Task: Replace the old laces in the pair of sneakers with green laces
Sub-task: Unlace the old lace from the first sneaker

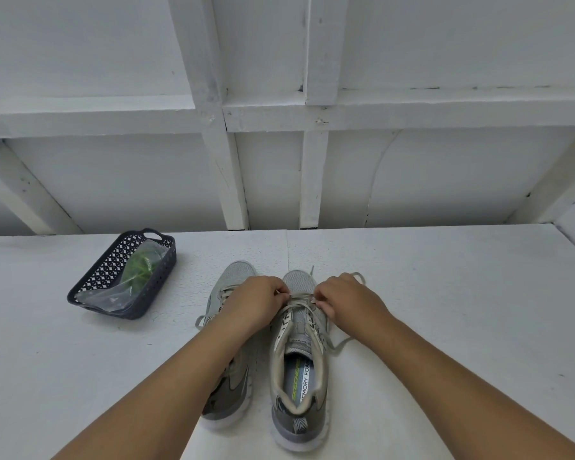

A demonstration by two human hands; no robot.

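Observation:
Two grey sneakers stand side by side on the white surface, toes pointing away from me. The right sneaker [298, 363] has a pale old lace [300, 302] crossed over its tongue. My left hand [253, 302] and my right hand [347, 300] both pinch this lace near the lowest eyelets by the toe. Loose lace ends trail off to the shoe's right. My left forearm covers much of the left sneaker [228, 386]. Green laces [139, 265] lie in a clear plastic bag inside a dark basket [153, 287] at the left.
A white wall with painted wooden beams [226, 180] rises right behind the surface. The white surface [445, 310] stretches out to the right of the shoes and ends at a raised edge on the far right.

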